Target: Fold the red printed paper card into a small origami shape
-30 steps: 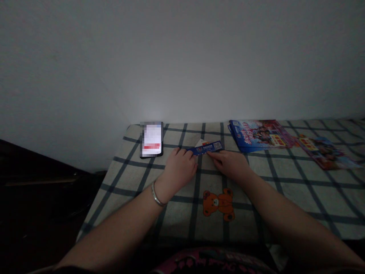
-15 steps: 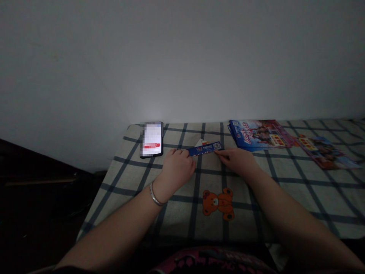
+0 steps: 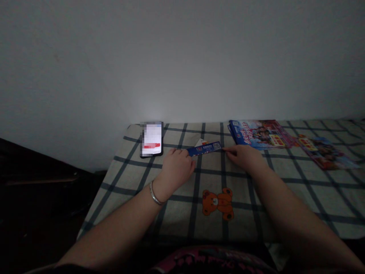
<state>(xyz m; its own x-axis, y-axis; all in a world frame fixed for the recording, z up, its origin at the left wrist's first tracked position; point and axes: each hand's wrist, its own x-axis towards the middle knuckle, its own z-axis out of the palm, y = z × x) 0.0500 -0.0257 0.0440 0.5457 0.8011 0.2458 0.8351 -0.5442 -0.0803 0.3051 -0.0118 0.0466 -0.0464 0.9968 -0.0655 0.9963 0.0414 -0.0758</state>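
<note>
A narrow folded blue paper strip (image 3: 204,148) lies on a checked cloth (image 3: 285,182) with an orange bear print (image 3: 218,203). My left hand (image 3: 177,167), with a silver bracelet at the wrist, has its fingers curled and pressed on the strip's left end. My right hand (image 3: 245,157) sits at the strip's right end, its fingertip just touching or just off the paper, fingers curled.
A phone (image 3: 152,139) with a lit screen lies at the cloth's far left corner. A blue and red leaflet stack (image 3: 261,134) and another leaflet (image 3: 325,151) lie to the right. A plain wall rises behind. The floor to the left is dark.
My right hand has slid rightward along the strip to its right end. My left hand stays put on the left end.
</note>
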